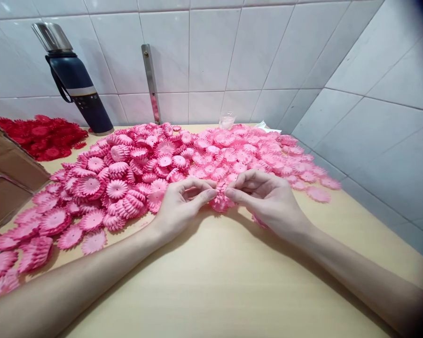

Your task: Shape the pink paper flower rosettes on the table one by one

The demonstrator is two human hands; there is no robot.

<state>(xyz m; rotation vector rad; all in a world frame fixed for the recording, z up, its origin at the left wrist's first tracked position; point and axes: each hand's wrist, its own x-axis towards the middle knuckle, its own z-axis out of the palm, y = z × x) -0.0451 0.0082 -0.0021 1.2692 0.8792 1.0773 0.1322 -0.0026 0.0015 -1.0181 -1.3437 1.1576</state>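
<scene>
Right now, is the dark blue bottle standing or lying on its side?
The bottle stands, though slanted in this view: its base is on the table, silver cap uppermost.

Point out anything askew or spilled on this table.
Nothing clearly spilled: the pink flower-shaped pieces lie loosely heaped. The navy flask at left looks tilted, but the wall tiles slant similarly there, so probably lens distortion.
</scene>
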